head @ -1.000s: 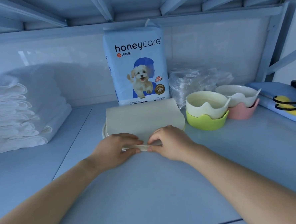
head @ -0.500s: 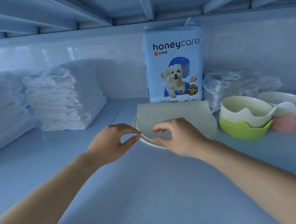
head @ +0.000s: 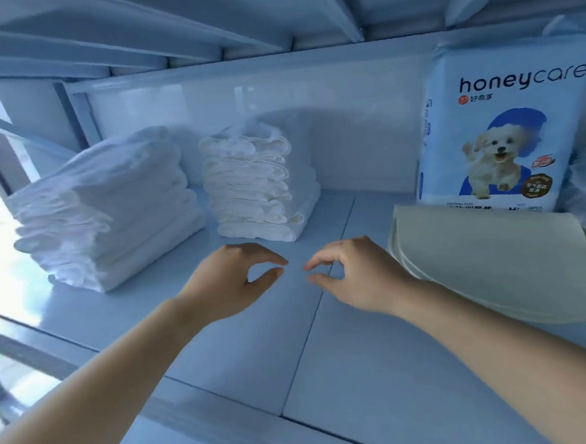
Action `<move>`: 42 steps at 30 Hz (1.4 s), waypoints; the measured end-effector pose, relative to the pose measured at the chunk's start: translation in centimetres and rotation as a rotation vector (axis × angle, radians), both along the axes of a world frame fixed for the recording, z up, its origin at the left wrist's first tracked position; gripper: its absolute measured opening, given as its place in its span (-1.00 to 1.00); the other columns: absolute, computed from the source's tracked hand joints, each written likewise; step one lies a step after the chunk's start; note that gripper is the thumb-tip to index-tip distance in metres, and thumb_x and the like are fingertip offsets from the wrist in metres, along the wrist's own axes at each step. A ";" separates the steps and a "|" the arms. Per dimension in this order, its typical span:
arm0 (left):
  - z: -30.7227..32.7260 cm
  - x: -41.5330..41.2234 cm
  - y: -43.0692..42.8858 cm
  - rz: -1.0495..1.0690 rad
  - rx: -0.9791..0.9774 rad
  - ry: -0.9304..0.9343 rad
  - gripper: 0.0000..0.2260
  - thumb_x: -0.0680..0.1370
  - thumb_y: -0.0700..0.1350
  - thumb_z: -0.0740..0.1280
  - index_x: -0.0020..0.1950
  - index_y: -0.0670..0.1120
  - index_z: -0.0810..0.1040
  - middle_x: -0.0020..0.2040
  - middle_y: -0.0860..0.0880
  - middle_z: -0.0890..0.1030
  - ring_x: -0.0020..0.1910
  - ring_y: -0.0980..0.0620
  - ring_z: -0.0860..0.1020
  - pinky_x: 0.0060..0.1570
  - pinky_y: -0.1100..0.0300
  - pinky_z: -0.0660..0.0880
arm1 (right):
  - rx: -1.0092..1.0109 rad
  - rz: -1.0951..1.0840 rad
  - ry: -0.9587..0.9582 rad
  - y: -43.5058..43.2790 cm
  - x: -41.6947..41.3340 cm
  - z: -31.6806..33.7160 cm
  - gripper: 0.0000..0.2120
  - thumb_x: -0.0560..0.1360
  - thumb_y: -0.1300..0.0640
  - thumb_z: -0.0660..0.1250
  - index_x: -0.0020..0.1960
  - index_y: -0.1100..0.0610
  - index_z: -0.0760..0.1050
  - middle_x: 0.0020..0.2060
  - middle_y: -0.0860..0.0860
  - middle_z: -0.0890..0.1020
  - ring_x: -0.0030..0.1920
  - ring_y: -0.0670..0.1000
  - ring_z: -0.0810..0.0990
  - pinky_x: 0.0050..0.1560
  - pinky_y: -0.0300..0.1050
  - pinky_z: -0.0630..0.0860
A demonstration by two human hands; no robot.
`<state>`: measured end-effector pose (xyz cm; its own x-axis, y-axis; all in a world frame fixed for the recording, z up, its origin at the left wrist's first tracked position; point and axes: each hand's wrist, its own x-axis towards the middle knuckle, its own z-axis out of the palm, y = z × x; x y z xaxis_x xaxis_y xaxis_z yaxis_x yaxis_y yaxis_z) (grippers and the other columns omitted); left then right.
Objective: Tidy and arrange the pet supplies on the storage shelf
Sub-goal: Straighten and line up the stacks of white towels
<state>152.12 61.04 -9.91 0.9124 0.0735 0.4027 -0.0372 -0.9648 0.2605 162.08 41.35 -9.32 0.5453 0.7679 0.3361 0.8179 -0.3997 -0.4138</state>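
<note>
**Puppy pad pack (head: 506, 140) stands back right on the shelf (head: 244, 345)**

My left hand (head: 230, 284) and right hand (head: 360, 276) float over the shelf, fingers loosely bent, holding nothing. The tan mat (head: 493, 264) hides the pack's bottom. Its right side is cut off. Big pad stack (head: 105, 212) and small pad stack (head: 258, 186) sit back left.

Left hand (head: 232, 282) and right hand (head: 362, 276) are both raised side by side, palms down, and neither grips anything. On each, the fingers are loosely curled, with forefinger and thumb bent toward one another in a near ring, their tips just apart. The two sets of fingertips face each other across a narrow gap, while the bare left forearm (head: 105, 370) and right forearm (head: 497, 339) angle in from the lower corners.
</note>
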 end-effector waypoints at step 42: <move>1.0 -20.9 21.7 0.673 0.070 -0.169 -0.78 0.52 0.10 0.25 0.14 0.20 0.56 0.13 0.19 0.59 0.03 0.15 0.58 -0.05 0.24 0.48 | 0.248 0.681 -0.003 31.9 -11.9 0.9 -0.72 0.45 0.05 0.39 0.17 -0.04 0.55 0.17 -0.11 0.53 0.16 -0.10 0.50 0.10 -0.07 0.51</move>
